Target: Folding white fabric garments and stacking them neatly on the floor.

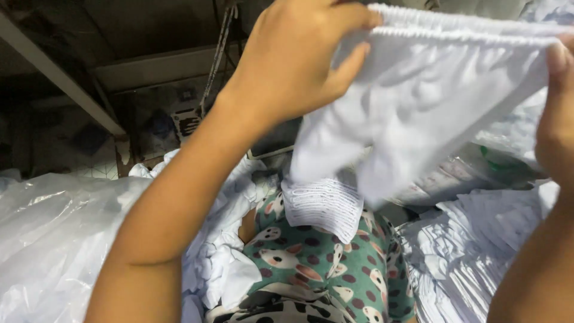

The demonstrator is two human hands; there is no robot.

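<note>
I hold a white garment [418, 96] with an elastic waistband up in front of me, stretched between both hands. My left hand [293, 57] pinches the waistband's left end at the top middle of the view. At the right edge my right hand [559, 113] grips the other end. A white ribbed cuff [326, 206] hangs below the garment. Under my arms lies a green patterned cloth [329, 263] with pale and red spots.
A heap of clear plastic bags [54, 233] fills the lower left. Stacks of folded white fabric [472, 245] lie at the lower right, with crumpled white cloth [221, 263] beside the green fabric. Dark beams and a wall are behind.
</note>
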